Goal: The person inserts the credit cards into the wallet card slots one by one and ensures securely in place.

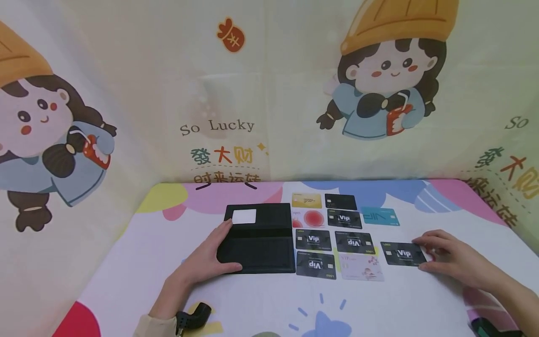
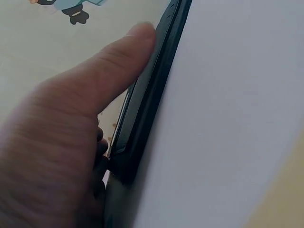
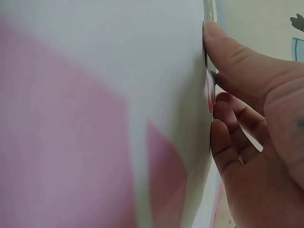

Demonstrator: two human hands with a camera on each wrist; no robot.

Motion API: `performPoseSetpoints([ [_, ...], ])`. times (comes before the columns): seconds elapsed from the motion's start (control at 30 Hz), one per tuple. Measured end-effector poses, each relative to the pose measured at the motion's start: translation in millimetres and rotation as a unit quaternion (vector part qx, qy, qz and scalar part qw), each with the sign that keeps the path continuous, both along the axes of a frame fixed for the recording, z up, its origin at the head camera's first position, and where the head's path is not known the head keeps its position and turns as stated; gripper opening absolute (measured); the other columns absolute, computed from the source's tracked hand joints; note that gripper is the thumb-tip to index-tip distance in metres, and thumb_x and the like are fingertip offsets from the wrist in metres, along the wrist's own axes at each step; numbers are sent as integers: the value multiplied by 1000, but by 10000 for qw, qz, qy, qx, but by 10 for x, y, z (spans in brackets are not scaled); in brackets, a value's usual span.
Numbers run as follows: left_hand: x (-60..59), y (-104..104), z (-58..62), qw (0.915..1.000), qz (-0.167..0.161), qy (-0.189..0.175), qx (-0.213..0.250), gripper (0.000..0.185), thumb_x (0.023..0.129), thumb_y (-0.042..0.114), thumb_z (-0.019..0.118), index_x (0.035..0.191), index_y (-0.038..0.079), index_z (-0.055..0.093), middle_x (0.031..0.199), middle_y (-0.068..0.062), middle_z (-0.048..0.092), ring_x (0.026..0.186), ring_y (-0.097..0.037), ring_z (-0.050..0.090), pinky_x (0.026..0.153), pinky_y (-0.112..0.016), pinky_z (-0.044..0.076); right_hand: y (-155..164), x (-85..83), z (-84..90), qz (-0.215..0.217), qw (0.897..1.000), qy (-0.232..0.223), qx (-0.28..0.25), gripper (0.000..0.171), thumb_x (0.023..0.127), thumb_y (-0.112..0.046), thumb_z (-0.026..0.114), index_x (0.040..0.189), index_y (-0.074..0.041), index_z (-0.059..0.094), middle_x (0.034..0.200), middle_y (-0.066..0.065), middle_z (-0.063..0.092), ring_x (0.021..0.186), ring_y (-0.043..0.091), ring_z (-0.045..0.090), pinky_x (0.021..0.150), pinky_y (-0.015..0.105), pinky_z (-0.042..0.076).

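A black wallet [image 1: 257, 255] lies spread out on the table, with a white rectangle [image 1: 244, 216] at the upper left of its far half. My left hand [image 1: 198, 260] rests on the wallet's left side, thumb on the near part and fingers stretched along the left edge; the left wrist view shows the thumb [image 2: 123, 57] lying straight on it. At the right, my right hand [image 1: 456, 257] pinches the right end of a black "Vip" card [image 1: 403, 253] between thumb and fingers, low over the table. From the right wrist, the thumb [image 3: 232, 52] covers the card's edge.
Between wallet and right hand several cards lie in rows: a gold card [image 1: 306, 201], a card with a red circle [image 1: 309, 218], a teal card [image 1: 380, 216], a pale pink card [image 1: 361, 267] and black ones [image 1: 313, 239]. A printed cloth wall [image 1: 286, 93] rises behind the table.
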State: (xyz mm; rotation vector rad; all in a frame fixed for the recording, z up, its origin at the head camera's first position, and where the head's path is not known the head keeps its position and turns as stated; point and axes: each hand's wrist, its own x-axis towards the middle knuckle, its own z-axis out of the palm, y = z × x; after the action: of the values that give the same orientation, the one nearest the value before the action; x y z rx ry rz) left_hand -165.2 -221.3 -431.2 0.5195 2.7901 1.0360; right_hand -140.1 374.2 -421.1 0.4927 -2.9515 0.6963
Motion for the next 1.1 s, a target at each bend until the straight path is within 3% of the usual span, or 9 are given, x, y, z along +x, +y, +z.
performPoseSetpoints([
  [0.2,-9,-13,-11,9998,-74,73,-179,118,73,59,84,162,12,22,168,-6,17,152,-30,17,116,-61,25,-24,-35,18,144,9998,98,-69,52,69,-22,93,113,-7,71,110,5,59,83,2,50,72,15,43],
  [0.47,-11,-14,-25,9993,-62,205,-309,119,71,58,84,161,8,25,167,-10,19,152,-37,15,119,-59,18,-38,-129,70,147,9986,-490,129,55,69,-24,93,113,0,68,110,6,58,85,1,49,76,22,53],
  [0.83,-42,-3,-39,9991,-135,250,-323,117,72,59,83,160,6,28,167,-8,18,152,-36,15,118,-60,20,-25,-93,63,-97,9964,-802,-239,60,73,-19,91,118,4,59,111,12,61,86,-1,49,74,11,46],
  [1.1,-24,-4,-41,9989,-150,222,-392,115,73,60,82,158,3,30,167,-9,19,152,-36,15,119,-59,19,-51,-84,42,212,9966,-741,-296,61,74,-15,89,124,6,61,110,8,61,85,1,49,75,11,46],
])
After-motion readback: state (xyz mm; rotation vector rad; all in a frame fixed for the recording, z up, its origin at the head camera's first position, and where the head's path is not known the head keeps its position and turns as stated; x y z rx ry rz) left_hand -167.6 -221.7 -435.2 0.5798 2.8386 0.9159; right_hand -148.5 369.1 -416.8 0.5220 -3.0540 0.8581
